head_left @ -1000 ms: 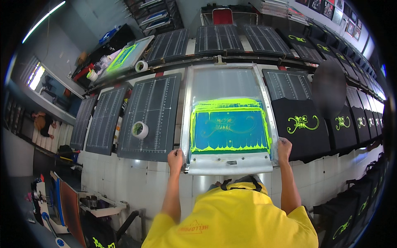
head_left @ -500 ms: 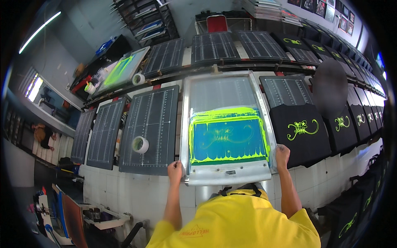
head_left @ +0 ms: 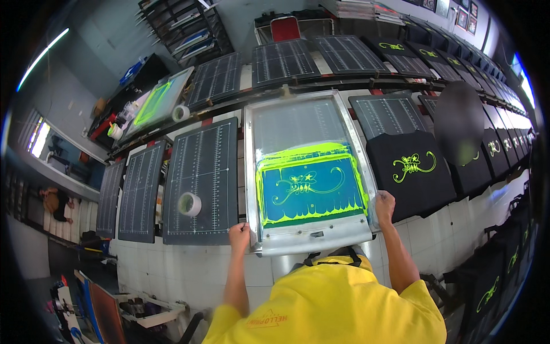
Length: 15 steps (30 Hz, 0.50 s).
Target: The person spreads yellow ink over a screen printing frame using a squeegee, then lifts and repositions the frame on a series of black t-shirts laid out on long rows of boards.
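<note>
the screen (head_left: 312,183) is being held in the near row, between a ruled board (head_left: 209,149) on the left and a black shirt (head_left: 412,172) on the right. its near left corner is being grasped by the left hand (head_left: 239,236), and its right side, close to the near end, by the right hand (head_left: 385,207); the fingers of both are being kept curled. neon ink (head_left: 303,151) is being carried in a band across its middle and around its blue part.

by judgement, printing is being shown as done on the right, where the same neon motif is being borne by shirts along both rows. on the left, no print is being shown on the ruled boards, so more is perhaps being left there. whatever is lying under the blue part is being hidden, so it cannot be told whether a print is finished there.

the board on the left is being partly taken up by a tape roll (head_left: 189,204), judged an obstacle to any screen laid there. part of the right row is being masked by a dark blur (head_left: 458,120). at the far left, a second inked screen (head_left: 153,104) is being seen beside another roll (head_left: 180,113).
</note>
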Available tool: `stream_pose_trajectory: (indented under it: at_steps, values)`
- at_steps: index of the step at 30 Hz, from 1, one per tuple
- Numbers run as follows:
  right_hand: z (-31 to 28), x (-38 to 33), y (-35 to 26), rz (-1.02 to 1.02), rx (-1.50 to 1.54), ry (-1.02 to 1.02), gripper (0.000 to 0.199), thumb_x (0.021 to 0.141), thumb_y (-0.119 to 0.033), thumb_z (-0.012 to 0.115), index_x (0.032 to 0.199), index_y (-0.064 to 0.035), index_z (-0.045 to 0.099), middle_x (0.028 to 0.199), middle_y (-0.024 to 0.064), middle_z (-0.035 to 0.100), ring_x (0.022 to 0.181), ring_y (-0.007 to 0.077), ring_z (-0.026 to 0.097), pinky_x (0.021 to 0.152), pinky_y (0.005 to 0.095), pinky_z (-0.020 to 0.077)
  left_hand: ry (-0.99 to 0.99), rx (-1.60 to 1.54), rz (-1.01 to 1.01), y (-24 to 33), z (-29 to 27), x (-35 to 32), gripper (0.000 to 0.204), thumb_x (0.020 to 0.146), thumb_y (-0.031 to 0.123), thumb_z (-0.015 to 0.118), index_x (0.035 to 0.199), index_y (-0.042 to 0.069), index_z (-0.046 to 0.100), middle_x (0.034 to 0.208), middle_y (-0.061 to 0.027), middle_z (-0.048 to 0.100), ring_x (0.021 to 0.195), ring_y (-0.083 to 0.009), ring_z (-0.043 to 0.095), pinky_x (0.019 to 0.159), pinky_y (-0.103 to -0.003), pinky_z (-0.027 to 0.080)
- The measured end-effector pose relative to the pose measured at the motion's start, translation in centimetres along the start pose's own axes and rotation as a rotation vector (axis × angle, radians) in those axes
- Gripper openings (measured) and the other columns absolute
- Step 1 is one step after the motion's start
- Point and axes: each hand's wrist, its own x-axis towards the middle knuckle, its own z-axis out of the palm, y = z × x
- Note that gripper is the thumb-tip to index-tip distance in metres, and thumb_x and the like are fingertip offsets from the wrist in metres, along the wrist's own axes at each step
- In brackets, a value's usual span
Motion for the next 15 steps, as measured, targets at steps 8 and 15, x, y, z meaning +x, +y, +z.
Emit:
stream_pose_trajectory:
  at_steps: [8,15]
  values:
    - [-1.3,-0.5,-2.0,-0.117,-0.211,-0.033,0.026,0.083,-0.011,0.064,0.104,0.0028,0.066,0.089,0.0182,0.069,0.083,0.0319,0.067,0.077,0.0384,0.0519,0.149,-0.057,0.063,1.3,0.3,-1.7,0.031,0.089,0.024,0.061,0.095,-0.005,0.068,0.068,-0.0119,0.062,0.064,-0.0164,0.059,0.059,-0.034,0.045]
    - [-4.2,-8.7,-10.0,-0.886,-0.226,-0.604,0.054,0.075,-0.016,0.073,0.126,-0.0087,0.056,0.128,0.0106,0.058,0.117,0.0325,0.053,0.096,0.0438,0.0461,-0.452,-0.543,0.117,7.6,-5.0,-8.8,0.027,0.095,0.024,0.054,0.092,0.002,0.07,0.083,-0.0061,0.07,0.075,-0.0144,0.066,0.056,-0.025,0.046]
